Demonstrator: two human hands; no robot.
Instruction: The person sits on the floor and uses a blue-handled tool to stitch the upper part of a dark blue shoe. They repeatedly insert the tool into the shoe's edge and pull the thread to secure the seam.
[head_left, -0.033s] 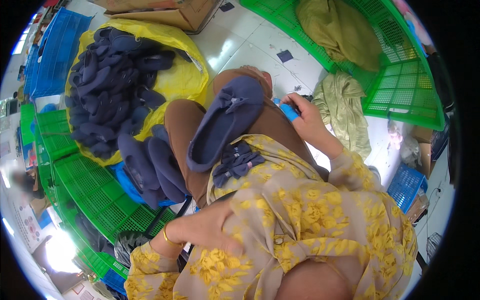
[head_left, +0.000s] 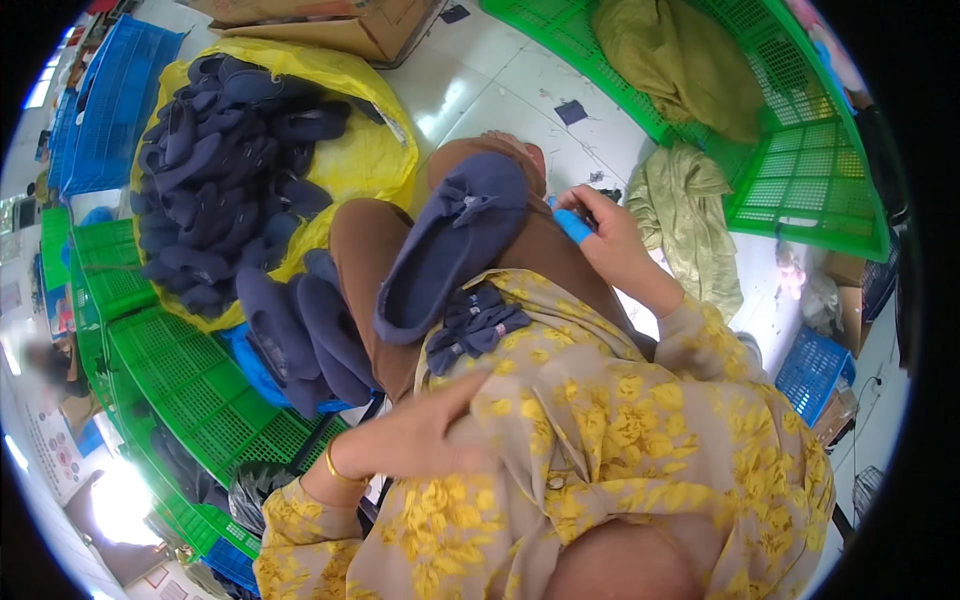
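Navy felt slipper [head_left: 450, 250] rests on our knee (unheld), so we steady it while right hand [head_left: 605, 235] pinches the small blue tool [head_left: 573, 225] and left hand [head_left: 425, 440] lies flat, fingers together.

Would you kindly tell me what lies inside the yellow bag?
The yellow bag holds a heap of navy slippers. Whatever lies beneath the heap is covered.

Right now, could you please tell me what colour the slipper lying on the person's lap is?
The slipper is dark navy blue, seen best in the head view.
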